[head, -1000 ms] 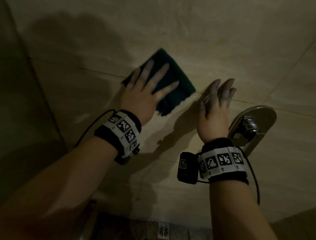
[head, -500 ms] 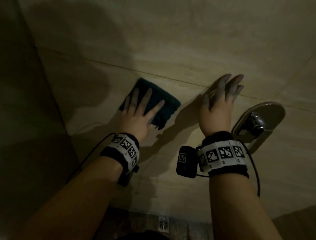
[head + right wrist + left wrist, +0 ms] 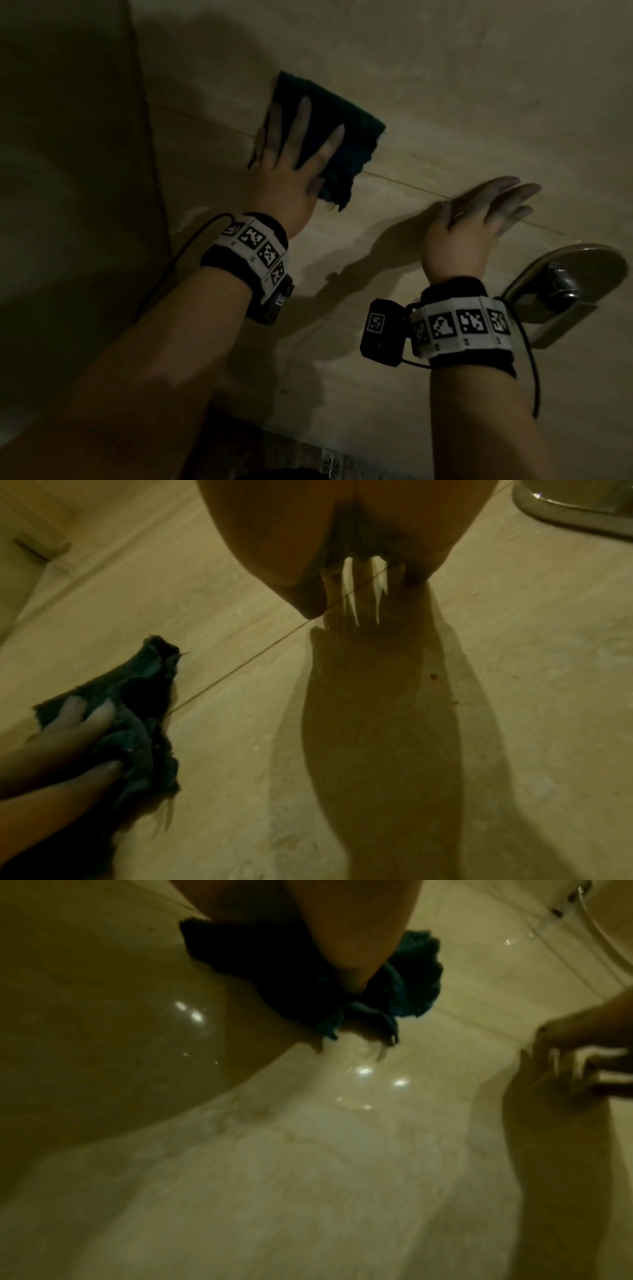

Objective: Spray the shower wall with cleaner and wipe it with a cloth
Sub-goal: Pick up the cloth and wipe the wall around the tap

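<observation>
In a dim shower stall, we press a dark teal cloth flat against the beige tiled wall with our left hand, seen in the upper middle of the head view; the fingers are spread and straight across the fabric, pushing rather than gripping it, which looks to us like the surest way to keep the whole folded pad in contact with the tile while wiping. The cloth lies under the fingers and sticks out beyond them toward the upper right, its ragged lower edge hanging just past the heel of the hand, over a grout line. In the lower left of the right wrist view those fingers rest on bunched folds of the cloth. Our right hand, at centre right of the head view, holds nothing: its fingers are extended and relaxed, at the wall beside the cloth but apart from it, probably braced there for balance, though we cannot tell how firmly it touches. A metal shower control plate sits at the right edge, below that hand. No spray bottle shows, so we judge the spraying done and the wiping under way.
</observation>
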Motion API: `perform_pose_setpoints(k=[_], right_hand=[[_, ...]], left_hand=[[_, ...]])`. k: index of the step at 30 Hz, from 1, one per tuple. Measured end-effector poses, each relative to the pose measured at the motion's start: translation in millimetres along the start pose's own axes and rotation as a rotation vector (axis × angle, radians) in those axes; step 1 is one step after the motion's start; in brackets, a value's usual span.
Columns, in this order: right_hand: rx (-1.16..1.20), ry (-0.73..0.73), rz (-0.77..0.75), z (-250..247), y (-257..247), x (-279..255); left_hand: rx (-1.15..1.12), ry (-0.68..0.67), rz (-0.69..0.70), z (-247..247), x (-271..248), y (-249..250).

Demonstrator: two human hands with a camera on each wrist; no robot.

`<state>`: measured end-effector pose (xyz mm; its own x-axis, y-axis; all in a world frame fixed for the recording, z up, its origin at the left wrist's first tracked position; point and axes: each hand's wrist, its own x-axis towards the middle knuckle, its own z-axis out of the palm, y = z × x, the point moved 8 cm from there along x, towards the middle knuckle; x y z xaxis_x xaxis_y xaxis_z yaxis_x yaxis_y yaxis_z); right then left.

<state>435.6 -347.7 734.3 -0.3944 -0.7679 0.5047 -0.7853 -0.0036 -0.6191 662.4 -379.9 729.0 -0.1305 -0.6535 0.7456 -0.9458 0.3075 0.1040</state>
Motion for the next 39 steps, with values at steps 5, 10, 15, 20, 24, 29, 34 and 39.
perform_pose_setpoints(k=[5,10,15,20,24,29,34,39], right_hand=[[0.030,0.015,-0.012,0,3,-1],[0.016,0.014,-0.014,1,6,-2],[0.005,0.018,-0.020,2,6,-2],[0.001,0.005,-0.020,1,8,-3],[-0.032,-0.040,-0.028,-2,10,-5],[-0.133,-0.023,-0.034,-13,10,-20],[0.138,-0.175,-0.144,26,-20,-43],[0.420,-0.269,-0.026,40,-26,-40]], left_hand=[[0.016,-0.092,-0.063,27,-27,-8],[0.059,-0.110,0.013,52,-59,-16],[0.082,-0.102,0.060,52,-64,-15],[0.057,-0.120,0.134,40,-56,2],[-0.027,-0.127,0.153,22,-45,17],[-0.481,-0.200,-0.041,13,-49,24],[-0.620,-0.313,-0.090,17,-44,29],[-0.372,-0.387,0.046,26,-51,19]])
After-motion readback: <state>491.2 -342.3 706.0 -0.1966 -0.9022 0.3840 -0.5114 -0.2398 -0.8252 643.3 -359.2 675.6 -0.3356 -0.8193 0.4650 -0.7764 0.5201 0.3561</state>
